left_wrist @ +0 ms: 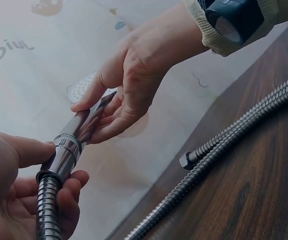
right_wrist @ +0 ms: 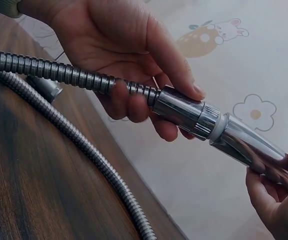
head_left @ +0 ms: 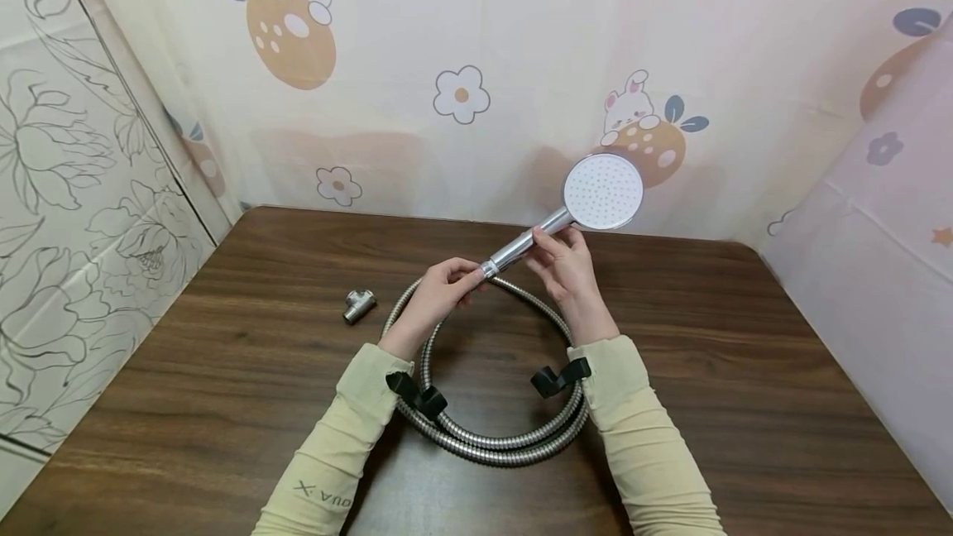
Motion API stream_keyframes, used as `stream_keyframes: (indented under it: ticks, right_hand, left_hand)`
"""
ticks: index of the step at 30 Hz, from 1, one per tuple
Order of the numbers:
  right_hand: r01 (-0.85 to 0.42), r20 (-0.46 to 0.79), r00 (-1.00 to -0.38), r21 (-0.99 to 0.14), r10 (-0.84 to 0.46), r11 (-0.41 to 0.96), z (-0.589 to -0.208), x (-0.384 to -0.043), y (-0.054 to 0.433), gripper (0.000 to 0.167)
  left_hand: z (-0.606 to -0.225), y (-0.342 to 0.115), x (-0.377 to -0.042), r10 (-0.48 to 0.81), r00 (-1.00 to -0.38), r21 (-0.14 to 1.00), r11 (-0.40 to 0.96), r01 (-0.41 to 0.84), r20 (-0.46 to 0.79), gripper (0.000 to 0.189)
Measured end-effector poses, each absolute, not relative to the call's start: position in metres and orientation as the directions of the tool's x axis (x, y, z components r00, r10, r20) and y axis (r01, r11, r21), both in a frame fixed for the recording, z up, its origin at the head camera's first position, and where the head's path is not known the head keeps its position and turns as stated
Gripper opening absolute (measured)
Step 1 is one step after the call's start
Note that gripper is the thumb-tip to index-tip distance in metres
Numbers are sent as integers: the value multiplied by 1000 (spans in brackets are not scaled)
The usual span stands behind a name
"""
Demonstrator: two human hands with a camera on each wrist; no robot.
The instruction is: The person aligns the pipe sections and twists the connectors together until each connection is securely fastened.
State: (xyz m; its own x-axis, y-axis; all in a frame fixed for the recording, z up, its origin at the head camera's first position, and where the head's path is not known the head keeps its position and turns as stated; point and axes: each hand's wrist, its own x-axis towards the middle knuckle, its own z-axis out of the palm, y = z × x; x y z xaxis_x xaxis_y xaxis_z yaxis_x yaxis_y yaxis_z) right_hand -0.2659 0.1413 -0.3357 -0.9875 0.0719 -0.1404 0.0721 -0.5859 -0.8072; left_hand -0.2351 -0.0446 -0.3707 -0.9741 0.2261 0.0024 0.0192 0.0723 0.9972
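Observation:
A chrome shower head (head_left: 603, 191) with a white spray face is held up over the back of the table, tilted up to the right. My right hand (head_left: 572, 275) grips its handle (right_wrist: 256, 145) between thumb and fingers. My left hand (head_left: 438, 298) pinches the chrome hose connector (right_wrist: 181, 111) at the handle's lower end, thumb on top and fingers beneath. A whitish ring (right_wrist: 218, 129) shows between connector and handle. From the connector the ribbed metal shower hose (head_left: 506, 458) runs down into loops on the table. Its other end carries a hex nut (left_wrist: 186, 160).
A small metal tee fitting (head_left: 360, 305) lies on the brown wooden table (head_left: 744, 404), left of the hose loops. Behind the table hangs a curtain (head_left: 521, 40) printed with rabbits and flowers. Black straps (head_left: 560, 377) sit at both wrists.

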Motion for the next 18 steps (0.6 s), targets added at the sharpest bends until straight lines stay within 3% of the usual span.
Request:
stream_keyframes:
  ticks: [18]
  right_hand:
    - [92,-179,-980,-793,86,-602,-338,-266,138,25]
  left_hand:
    - [-372,-44,-236,136,-984,970,196,143,118,24]
